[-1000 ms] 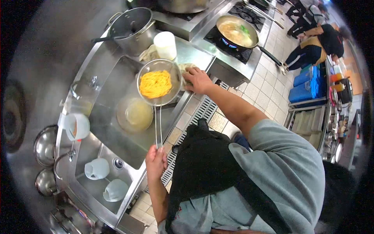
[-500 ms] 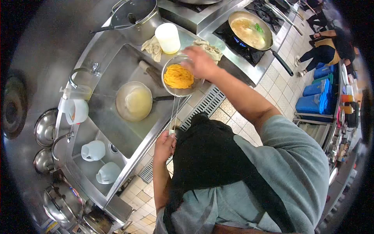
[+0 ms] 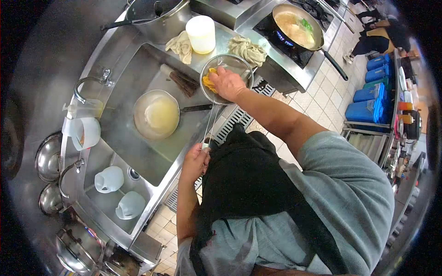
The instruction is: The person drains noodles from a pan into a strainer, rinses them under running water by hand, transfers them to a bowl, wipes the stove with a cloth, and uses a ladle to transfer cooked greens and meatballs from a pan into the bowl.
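My left hand (image 3: 195, 160) is wrapped round the long wire handle of a mesh strainer (image 3: 240, 66), which it holds over the front edge of the sink. Inside the strainer's bowl, my right hand (image 3: 228, 85) is closed on a bunch of yellow noodles (image 3: 208, 82); the palm side and most of the fingers are hidden. Left of the strainer, a frying pan (image 3: 157, 115) with pale cloudy liquid sits in the sink, its black handle pointing towards the strainer. A brush (image 3: 180, 82) lies just behind that handle.
A lit burner heats a pan (image 3: 298, 27) of broth with greens at the upper right. Folded cloths (image 3: 246, 50), a white tub (image 3: 201, 34) and a large pot (image 3: 161, 23) line the back counter. Plastic jugs (image 3: 109, 179) lie in the smaller basin. A person (image 3: 386, 34) stands far right.
My right hand has come down into the strainer and closed on the noodles, which are now bunched up. The strainer has moved slightly right and up in view. My left hand keeps its grip.
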Available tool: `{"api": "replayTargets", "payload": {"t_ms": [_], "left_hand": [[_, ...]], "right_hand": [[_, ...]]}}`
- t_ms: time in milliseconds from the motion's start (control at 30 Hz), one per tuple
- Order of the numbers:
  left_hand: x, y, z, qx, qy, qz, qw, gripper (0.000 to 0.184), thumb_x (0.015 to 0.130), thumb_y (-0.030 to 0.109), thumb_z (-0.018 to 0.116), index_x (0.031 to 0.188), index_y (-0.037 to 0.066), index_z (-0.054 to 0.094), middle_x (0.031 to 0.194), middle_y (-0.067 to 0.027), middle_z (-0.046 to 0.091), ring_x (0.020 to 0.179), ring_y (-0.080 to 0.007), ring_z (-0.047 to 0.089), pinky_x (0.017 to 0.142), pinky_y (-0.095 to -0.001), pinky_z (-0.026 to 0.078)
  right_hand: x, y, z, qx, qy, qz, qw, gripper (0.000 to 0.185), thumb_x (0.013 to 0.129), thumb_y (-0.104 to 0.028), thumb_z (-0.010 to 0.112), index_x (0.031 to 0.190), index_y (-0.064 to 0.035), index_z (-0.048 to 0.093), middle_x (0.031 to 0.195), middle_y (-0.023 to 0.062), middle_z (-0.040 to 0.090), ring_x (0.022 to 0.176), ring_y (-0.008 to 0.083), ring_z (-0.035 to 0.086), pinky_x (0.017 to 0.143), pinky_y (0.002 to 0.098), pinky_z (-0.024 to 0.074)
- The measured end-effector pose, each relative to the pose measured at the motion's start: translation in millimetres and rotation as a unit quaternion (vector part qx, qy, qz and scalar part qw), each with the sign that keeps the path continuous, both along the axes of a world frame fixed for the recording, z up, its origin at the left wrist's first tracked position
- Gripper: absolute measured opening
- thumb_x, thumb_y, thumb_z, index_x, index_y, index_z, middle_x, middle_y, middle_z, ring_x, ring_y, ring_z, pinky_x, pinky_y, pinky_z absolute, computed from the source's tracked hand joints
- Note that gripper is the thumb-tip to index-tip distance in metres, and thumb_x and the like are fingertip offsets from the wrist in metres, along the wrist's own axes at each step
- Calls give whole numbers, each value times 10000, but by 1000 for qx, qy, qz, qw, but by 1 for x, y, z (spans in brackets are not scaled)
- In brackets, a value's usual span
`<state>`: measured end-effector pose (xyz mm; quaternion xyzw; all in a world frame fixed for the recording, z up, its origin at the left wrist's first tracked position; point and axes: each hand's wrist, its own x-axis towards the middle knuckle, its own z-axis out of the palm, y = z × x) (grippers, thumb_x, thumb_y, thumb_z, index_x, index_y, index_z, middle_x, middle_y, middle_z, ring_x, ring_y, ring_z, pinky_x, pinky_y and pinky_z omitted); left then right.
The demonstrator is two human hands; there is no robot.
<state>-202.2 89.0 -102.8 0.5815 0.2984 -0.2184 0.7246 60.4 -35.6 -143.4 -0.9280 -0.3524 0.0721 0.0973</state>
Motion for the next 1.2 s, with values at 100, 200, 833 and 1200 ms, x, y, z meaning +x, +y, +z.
{"api": "replayTargets", "payload": {"t_ms": [100,200,833,1200], "left_hand": [[2,6,1,-28,-18,-10,999,122,946,192,514,967,71,516,583,10,456,402,-80,387,355,-235,315],[5,13,7,-16,-20,-27,999,114,946,188,510,947,74,504,584,7,458,399,-82,389,355,-238,318],[18,30,15,-20,-21,-68,997,138,948,198,500,902,69,495,574,5,448,378,-85,379,342,-241,307],[17,28,11,-30,-11,-44,999,110,939,180,514,918,73,506,564,4,449,383,-82,386,343,-230,317]], "right_hand": [[9,5,4,0,47,-18,999,232,862,-167,499,1082,-105,543,1087,195,544,988,363,590,827,450,499],[15,-3,19,72,45,-12,996,277,831,-149,556,1105,-104,555,1104,176,560,1015,347,586,858,433,483],[-3,7,6,-2,-12,-121,993,303,911,-337,522,1080,-88,560,1115,178,547,1052,357,563,858,443,483],[19,2,35,30,100,-62,993,229,880,-224,543,1053,-81,583,1096,157,595,1044,342,588,886,433,479]]}}
